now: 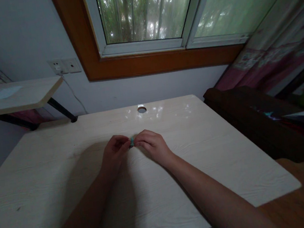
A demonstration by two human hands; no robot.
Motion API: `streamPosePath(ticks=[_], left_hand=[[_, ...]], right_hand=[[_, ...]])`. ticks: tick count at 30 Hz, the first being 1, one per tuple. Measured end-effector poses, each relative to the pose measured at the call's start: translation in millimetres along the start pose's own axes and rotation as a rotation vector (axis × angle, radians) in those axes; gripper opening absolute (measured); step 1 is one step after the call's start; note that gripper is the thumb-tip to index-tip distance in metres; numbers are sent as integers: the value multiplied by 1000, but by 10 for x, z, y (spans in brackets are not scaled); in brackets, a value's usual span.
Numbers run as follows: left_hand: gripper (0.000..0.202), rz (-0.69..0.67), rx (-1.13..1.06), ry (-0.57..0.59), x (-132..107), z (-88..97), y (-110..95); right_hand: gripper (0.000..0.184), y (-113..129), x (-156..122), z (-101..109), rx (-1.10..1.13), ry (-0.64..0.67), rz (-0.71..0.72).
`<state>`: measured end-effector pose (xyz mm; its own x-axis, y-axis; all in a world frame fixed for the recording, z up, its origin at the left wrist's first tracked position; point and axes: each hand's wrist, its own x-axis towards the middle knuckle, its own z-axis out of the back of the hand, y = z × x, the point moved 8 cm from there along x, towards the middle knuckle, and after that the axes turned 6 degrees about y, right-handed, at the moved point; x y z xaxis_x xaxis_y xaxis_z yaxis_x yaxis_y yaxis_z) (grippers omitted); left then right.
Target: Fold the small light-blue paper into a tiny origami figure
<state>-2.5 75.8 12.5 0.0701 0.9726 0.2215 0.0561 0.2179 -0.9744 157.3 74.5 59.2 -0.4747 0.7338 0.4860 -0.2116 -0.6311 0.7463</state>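
Both my hands meet over the middle of a pale wooden desk (51, 178). My left hand (115, 152) and my right hand (151, 145) have their fingers curled and pinched together on a small teal-green thing (131, 142) held between the fingertips. The thing is mostly hidden by my fingers, and I cannot make out what it is. Both forearms reach in from the bottom edge of the view.
A round cable hole (142, 109) sits near the desk's far edge. A raised shelf (14, 96) stands at the far left under wall sockets (64, 66). A dark wooden piece of furniture (252, 116) adjoins the desk's right side. A window (151, 14) is ahead.
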Motion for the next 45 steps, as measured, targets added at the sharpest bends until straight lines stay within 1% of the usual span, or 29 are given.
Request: streamPosePath(ticks=[2, 7, 11, 15, 19, 23, 26, 29, 34, 38, 45], left_hand=[[25, 19, -10, 11, 15, -10, 50], [27, 19, -1, 18, 36, -12, 81], [29, 39, -32, 7, 46, 5, 104], [30, 58, -78, -34, 37, 27, 115], [29, 51, -69, -44, 25, 25, 110], [29, 42, -24, -27, 24, 17, 91], [27, 49, -7, -14, 23, 8, 70], [28, 47, -40, 13, 19, -12, 56], [33, 25, -85, 58, 21, -57, 66], [37, 26, -48, 31, 37, -59, 73], [36, 33, -41, -15, 44, 0, 108]], right_hand=[[18, 17, -1, 3, -27, 19, 32], [20, 4, -17, -27, -67, 58, 70], [16, 20, -18, -24, -66, 12, 66], [8, -16, -3, -24, -6, -49, -9], [3, -156, -7, -48, 90, -99, -124], [9, -360, -50, -95, 169, -130, -260], [14, -507, -86, -155, 289, -129, -359], [17, -584, -100, -192, 395, -136, -423], [17, -601, -101, -188, 487, -175, -465], [17, -581, -106, -192, 513, -187, -459], [22, -545, -99, -226, 600, -206, -416]])
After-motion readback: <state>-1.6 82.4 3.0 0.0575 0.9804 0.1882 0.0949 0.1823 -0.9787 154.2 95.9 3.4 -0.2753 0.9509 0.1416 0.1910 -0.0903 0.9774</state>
